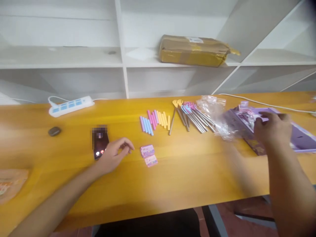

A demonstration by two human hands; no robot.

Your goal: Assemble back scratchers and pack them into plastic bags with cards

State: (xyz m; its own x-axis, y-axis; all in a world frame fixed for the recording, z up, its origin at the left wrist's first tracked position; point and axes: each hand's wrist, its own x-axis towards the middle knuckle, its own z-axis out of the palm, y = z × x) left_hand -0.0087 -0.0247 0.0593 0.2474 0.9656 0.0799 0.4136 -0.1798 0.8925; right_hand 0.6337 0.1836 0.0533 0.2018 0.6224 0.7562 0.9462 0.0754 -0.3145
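My left hand [115, 154] rests over the table beside a dark phone [101, 143]; its fingers are loosely curled, apart from the thumb, with nothing in them. Just right of it lie small pink-and-purple printed cards [147, 150], some stacked, one lower down. Over an open purple box [303, 136] is my right hand [274, 128], bent, thumb and forefinger apart. Clear plastic packets with pink contents [247, 115] lie in the box right by those fingers; I see none held. The other fingertips are partly hidden.
Blue, pink and yellow tubes [161, 119] lie mid-table. Right of them are metal back scratchers [195, 117] with coloured claw heads, and crumpled clear plastic [214, 115]. A power strip [71, 106] and small dark case [54, 131] are left. A taped carton [195, 51] sits on the shelf.
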